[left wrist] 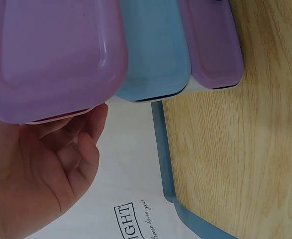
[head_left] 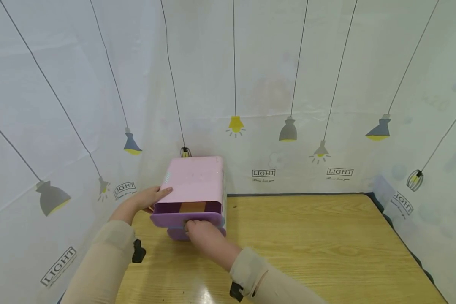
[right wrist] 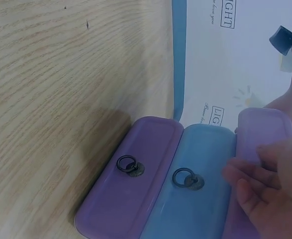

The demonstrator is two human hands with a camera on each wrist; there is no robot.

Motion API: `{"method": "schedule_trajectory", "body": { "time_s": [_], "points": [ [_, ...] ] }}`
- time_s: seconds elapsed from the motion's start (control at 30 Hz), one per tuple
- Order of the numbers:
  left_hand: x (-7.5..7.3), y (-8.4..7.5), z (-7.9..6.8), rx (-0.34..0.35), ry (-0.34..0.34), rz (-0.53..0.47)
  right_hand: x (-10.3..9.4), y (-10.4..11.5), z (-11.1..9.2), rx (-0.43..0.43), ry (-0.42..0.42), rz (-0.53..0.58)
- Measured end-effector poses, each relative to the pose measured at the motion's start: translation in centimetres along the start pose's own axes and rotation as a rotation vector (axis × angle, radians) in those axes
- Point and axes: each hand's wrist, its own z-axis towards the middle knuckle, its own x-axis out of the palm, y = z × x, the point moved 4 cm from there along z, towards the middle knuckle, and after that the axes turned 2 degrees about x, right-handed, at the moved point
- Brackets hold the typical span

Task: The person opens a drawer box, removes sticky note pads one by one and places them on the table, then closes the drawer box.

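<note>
A pink-topped drawer box (head_left: 194,179) stands on the table. Its top purple drawer (head_left: 163,219) is pulled partly out, and a flat brown-orange piece (head_left: 192,207) shows inside. My left hand (head_left: 149,197) rests on the box's left side, thumb over the top, loosely bent fingers (left wrist: 81,154) along the wall. At the front of the top drawer my right hand (head_left: 207,238) has curled fingers (right wrist: 252,191) pinching at the middle, where the ring pull is hidden by the hand. Below sit a blue drawer (right wrist: 185,219) and a lower purple drawer (right wrist: 121,204), both with ring pulls.
The box stands at the left rear of the wood-grain table (head_left: 311,240), close to a white wall sheet (head_left: 266,76) printed with lamps. A dark blue strip (head_left: 296,194) runs along the table's back edge. Small dark specks lie on the table.
</note>
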Motion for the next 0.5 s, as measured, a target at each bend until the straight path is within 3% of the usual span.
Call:
{"method": "schedule_trajectory", "body": {
  "time_s": [0.17, 0.5],
  "points": [
    [-0.1, 0.3, 0.0, -0.026, -0.015, 0.004, -0.1, 0.5, -0.5, -0.044, -0.054, -0.054],
    [-0.1, 0.1, -0.3, -0.037, -0.06, 0.056, -0.9, 1.4, -1.6, -0.026, -0.046, -0.038]
  ]
}}
